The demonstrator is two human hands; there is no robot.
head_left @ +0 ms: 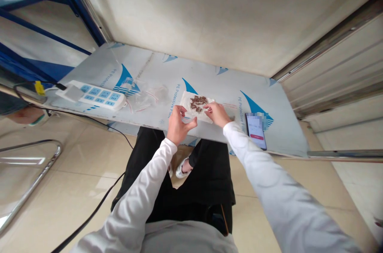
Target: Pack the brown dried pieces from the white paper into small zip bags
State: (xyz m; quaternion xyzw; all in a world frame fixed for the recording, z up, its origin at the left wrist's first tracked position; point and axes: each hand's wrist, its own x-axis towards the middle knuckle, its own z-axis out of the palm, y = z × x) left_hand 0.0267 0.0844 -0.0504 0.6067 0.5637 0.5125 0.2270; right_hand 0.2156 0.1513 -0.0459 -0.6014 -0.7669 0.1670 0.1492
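A pile of small brown pieces (197,103) lies on a white sheet, perhaps paper or tissue (186,99), near the front of the table. Their exact kind is too small to tell. At the sheet's left front corner is my left hand (178,126), its thumb and fingers apart, with a clear filmy patch in the gap between them. My right hand (218,113) reaches over the sheet's right side, fingertips pinched together at the edge of the pile. Whatever sits between those fingertips is too small to make out.
Clear plastic bags (146,98) lie left of the sheet, beside a white power strip (97,95) with a plug and black cable (86,116). A phone (255,131) rests at the table's right front. A person's arm (25,115) shows at far left.
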